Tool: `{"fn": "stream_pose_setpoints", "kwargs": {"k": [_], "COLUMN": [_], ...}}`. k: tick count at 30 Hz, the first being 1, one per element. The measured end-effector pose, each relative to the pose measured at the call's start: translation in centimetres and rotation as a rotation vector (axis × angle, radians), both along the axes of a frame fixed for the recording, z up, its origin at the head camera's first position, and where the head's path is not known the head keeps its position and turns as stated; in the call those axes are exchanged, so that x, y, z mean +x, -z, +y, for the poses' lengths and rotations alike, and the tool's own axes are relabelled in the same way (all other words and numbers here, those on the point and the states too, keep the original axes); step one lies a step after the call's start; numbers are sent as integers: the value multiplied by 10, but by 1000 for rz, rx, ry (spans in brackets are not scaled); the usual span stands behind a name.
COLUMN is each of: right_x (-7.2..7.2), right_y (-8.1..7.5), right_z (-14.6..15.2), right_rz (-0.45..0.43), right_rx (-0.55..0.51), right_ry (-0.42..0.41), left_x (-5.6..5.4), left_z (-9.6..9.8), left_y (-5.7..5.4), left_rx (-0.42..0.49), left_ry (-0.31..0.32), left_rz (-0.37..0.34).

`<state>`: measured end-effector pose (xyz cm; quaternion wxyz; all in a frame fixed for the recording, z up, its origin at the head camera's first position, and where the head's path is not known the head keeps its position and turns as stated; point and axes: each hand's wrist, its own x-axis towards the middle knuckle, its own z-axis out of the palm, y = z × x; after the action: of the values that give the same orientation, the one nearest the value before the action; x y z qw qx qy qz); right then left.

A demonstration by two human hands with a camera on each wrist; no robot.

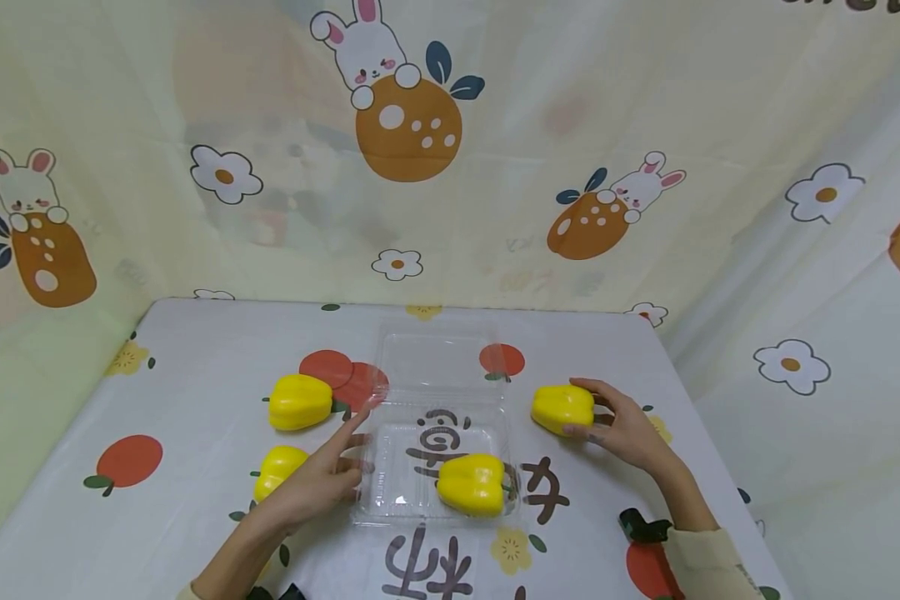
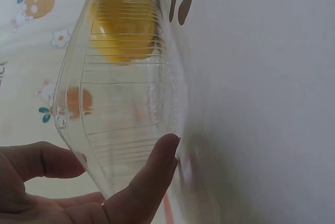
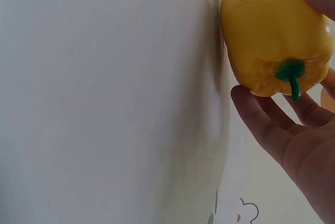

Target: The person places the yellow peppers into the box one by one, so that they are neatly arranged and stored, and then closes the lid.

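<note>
My right hand [image 1: 622, 425] grips a yellow bell pepper [image 1: 561, 408] right of the clear plastic container [image 1: 390, 479]. In the right wrist view that bell pepper [image 3: 277, 30] shows its green stem, thumb on one side and fingers on the other. My left hand [image 1: 318, 483] rests against the container's left side, its index finger stretched toward the hinge. The left wrist view has the container [image 2: 123, 103] wall close against these spread fingers [image 2: 152, 174]. Inside the container, another yellow bell pepper [image 1: 471, 485] lies at the near right.
Two more yellow bell peppers, one farther back [image 1: 300, 402] and one nearer [image 1: 279, 471], lie left of the container. The container's lid [image 1: 438, 354] is folded back flat on the printed tablecloth [image 1: 217, 367]. A patterned curtain [image 1: 270, 233] rises behind the table.
</note>
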<state>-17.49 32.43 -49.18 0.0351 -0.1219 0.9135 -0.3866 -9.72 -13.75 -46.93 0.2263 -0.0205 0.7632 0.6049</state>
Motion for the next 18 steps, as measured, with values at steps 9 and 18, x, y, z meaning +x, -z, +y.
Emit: {"fn": "stream_pose_setpoints", "kwargs": {"k": [9,18], "right_x": [2,5], "right_y": [-6,-15], "right_z": [-5,-12], "right_rz": [13,41], "right_rx": [-3,4], "right_ry": [0,-9], "left_x": [0,0], "left_z": [0,-1], "left_y": [-1,0], "left_rx": [-4,3], "left_ry": [11,19], "left_rz": [7,6]}}
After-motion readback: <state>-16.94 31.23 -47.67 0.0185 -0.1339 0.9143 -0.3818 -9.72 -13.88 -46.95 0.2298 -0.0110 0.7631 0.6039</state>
